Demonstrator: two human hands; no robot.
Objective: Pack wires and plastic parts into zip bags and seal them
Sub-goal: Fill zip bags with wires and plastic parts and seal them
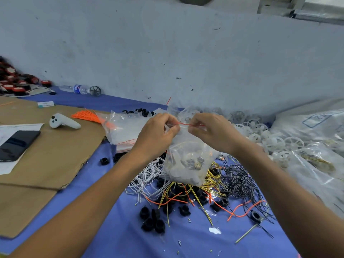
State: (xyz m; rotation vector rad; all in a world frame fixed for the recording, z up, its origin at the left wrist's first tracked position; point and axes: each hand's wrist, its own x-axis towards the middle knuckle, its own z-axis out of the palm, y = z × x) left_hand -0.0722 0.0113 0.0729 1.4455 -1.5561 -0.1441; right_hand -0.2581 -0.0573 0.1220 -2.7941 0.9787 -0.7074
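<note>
Blue cloth covers the bench [111, 229] below a grey wall, strewn with loose wires [232, 181] and black plastic parts [152, 218]. Held just above that heap, the zip bag [188, 161] looks light, limp and slippery, with its load sagging to the bottom, so the stiffer red-lined seal strip at the top seems the best place to hold it. Both grips are narrow: the left hand [156, 135] and the right hand [210, 133] each pinch that strip between thumb and fingertips, close together.

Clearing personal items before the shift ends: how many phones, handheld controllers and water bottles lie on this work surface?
Phone: 1
Controller: 1
Water bottle: 1
Total: 3
</note>
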